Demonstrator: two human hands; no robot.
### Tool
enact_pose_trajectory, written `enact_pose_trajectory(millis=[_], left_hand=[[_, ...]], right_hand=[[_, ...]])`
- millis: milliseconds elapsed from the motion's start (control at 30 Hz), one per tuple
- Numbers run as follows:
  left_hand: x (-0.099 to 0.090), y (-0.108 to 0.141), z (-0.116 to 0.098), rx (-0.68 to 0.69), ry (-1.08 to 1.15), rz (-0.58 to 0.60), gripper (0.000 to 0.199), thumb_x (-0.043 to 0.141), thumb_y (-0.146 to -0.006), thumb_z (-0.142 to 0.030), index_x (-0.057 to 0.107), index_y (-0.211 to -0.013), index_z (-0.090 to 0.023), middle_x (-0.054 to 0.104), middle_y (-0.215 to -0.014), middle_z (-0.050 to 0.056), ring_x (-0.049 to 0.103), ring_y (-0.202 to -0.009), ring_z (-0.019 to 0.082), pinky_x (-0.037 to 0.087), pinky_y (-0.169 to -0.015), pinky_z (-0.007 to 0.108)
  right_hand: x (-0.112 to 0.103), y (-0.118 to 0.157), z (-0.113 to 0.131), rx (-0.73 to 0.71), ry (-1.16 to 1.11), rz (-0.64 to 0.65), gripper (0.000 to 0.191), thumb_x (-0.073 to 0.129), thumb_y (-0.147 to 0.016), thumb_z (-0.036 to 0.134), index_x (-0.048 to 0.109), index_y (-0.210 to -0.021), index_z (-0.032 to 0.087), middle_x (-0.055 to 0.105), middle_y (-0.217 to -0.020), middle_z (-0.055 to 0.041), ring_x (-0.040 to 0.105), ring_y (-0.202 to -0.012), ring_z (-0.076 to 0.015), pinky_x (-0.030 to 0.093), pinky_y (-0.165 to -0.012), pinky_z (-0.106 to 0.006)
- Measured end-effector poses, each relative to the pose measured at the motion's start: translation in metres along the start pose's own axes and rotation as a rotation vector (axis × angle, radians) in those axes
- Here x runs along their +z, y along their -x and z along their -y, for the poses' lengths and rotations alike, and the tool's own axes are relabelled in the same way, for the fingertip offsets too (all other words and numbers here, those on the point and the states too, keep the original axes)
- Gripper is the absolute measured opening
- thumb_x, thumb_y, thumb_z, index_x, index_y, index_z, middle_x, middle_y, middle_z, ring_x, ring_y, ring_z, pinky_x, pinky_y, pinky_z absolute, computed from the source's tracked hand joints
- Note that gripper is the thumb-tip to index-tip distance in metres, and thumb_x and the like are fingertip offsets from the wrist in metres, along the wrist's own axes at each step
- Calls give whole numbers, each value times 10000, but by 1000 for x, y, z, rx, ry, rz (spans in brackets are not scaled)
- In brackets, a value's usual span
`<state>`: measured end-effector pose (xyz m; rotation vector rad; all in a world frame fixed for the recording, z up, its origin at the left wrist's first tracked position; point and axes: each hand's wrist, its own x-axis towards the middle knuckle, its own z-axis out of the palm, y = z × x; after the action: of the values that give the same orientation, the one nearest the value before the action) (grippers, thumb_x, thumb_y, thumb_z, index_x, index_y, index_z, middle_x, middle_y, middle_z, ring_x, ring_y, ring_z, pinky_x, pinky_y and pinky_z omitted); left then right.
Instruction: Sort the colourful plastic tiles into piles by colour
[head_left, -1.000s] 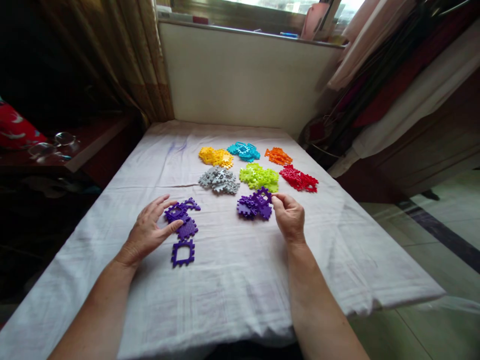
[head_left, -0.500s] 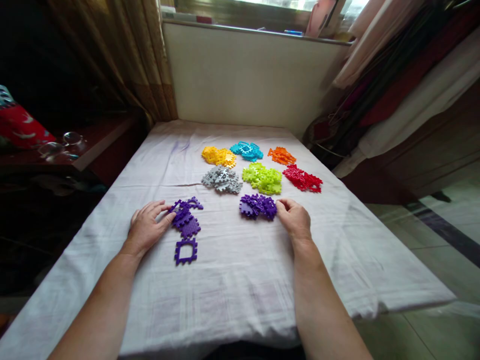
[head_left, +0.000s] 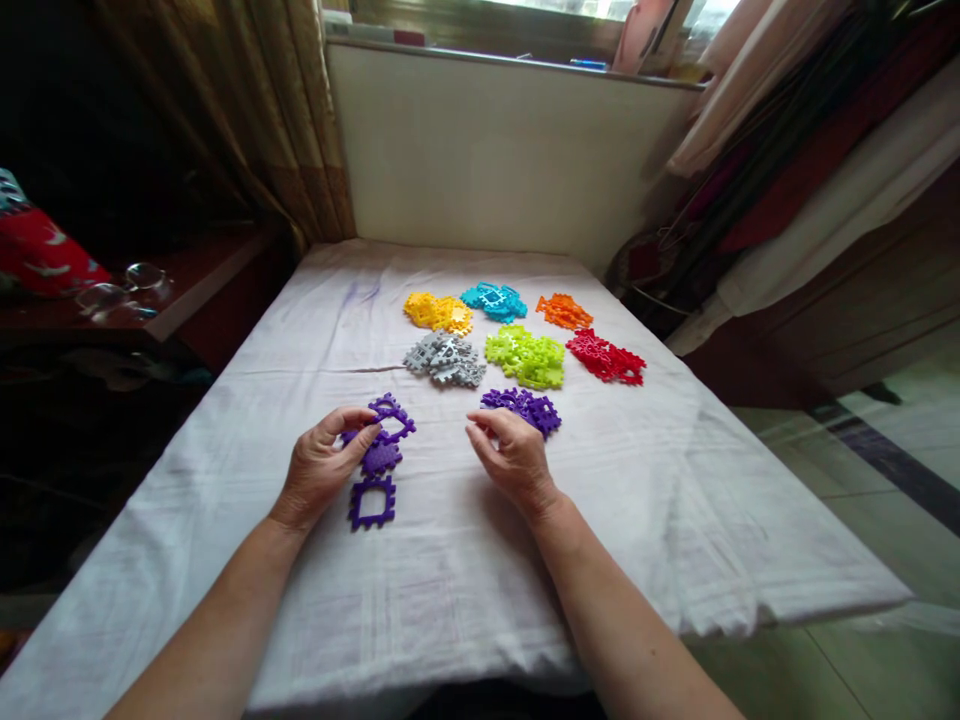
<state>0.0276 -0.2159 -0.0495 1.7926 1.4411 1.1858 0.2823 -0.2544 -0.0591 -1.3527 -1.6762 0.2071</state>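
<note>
Pinched between the thumb and fingers of my left hand (head_left: 330,465) is a purple square frame piece (head_left: 405,430), tilted up off the cloth. Below it lie other purple pieces, a solid purple tile (head_left: 382,458) and a flat purple frame with an open middle (head_left: 354,508); my hand hides part of this group. My right hand (head_left: 514,455) hovers in front of the purple pile (head_left: 540,408) and covers its near side. Its thumb and forefinger are a little apart, with nothing visible between them.
Farther back lie piles of interlocking pieces: grey (head_left: 444,360), lime green (head_left: 525,358), red (head_left: 606,358), yellow (head_left: 437,313), blue (head_left: 493,302) and orange (head_left: 565,311). A white cloth (head_left: 450,610) covers the table. Glasses (head_left: 124,295) rest on a side shelf at left.
My left hand has moved right and lifted a purple frame piece from its group. My right hand has left the purple pile's right edge and moved left, in front of the pile.
</note>
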Motion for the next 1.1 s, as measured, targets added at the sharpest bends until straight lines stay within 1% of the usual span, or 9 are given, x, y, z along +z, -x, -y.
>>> enact_pose_trajectory(millis=[133, 233, 333, 433, 533, 600, 667, 867, 1100], left_hand=[[13, 8, -7, 94, 3, 88, 290, 649, -804, -466, 708, -915, -205, 747, -926, 46, 700, -872, 211, 561, -856, 356], [21, 11, -8, 160, -3, 144, 288, 630, -826, -454, 715, -931, -200, 744, -892, 49, 697, -846, 204, 566, -843, 353], [20, 10, -8, 204, -56, 176, 315, 597, -851, -466, 711, -979, -201, 743, -922, 57, 695, -874, 206, 559, -876, 360], [8, 5, -3, 269, -179, 259, 431, 604, -846, -499, 662, -1177, -230, 711, -1160, 85, 649, -1106, 250, 482, -1034, 421], [-12, 0, 11, 304, -368, 403, 749, 685, -753, -562, 497, -1417, -273, 492, -1490, 113, 428, -1390, 329, 330, -1155, 511], [-23, -2, 23, 271, -504, 491, 911, 722, -696, -585, 391, -1495, -299, 329, -1595, 121, 278, -1469, 373, 259, -1169, 566], [-29, -1, 32, 241, -600, 530, 972, 732, -683, -582, 332, -1525, -307, 249, -1626, 134, 200, -1492, 391, 220, -1168, 592], [-21, 1, 37, 172, -719, 468, 949, 736, -681, -559, 365, -1511, -288, 205, -1633, 167, 142, -1504, 397, 162, -1172, 598], [-17, -4, 32, 179, -720, 235, 667, 660, -786, -497, 519, -1406, -296, 345, -1583, 135, 265, -1469, 370, 177, -1166, 589]], right_hand=[[17, 5, 10, -7, -73, 109, 227, 630, -877, 326, 704, -1060, 215, 736, -843, -34, 641, -670, -136, 514, -685, -252], [23, 5, 13, -9, -95, 139, 139, 615, -888, 302, 725, -946, 238, 738, -812, -23, 642, -688, -135, 505, -698, -246], [20, 2, 15, -19, -96, 140, 173, 577, -899, 285, 721, -813, 242, 719, -753, -15, 631, -679, -136, 495, -709, -246], [5, -4, 9, 63, -90, 47, 220, 549, -891, 322, 713, -780, 227, 711, -749, -23, 627, -672, -141, 485, -688, -243], [-20, -10, -7, 240, -62, -134, 278, 528, -862, 401, 713, -792, 207, 721, -771, -36, 633, -685, -158, 480, -673, -252], [-37, -12, -22, 372, -17, -233, 332, 515, -834, 459, 714, -792, 196, 716, -738, -33, 625, -670, -170, 473, -668, -264], [-52, -14, -37, 495, 51, -265, 362, 509, -796, 492, 715, -771, 196, 698, -677, -22, 611, -643, -175, 461, -656, -271], [-69, -12, -63, 668, 266, -127, 320, 524, -729, 477, 725, -707, 229, 657, -584, 1, 599, -614, -183, 405, -586, -260], [-69, -9, -69, 708, 401, -32, 282, 542, -737, 434, 750, -687, 251, 665, -573, -5, 563, -558, -161, 333, -524, -246]])
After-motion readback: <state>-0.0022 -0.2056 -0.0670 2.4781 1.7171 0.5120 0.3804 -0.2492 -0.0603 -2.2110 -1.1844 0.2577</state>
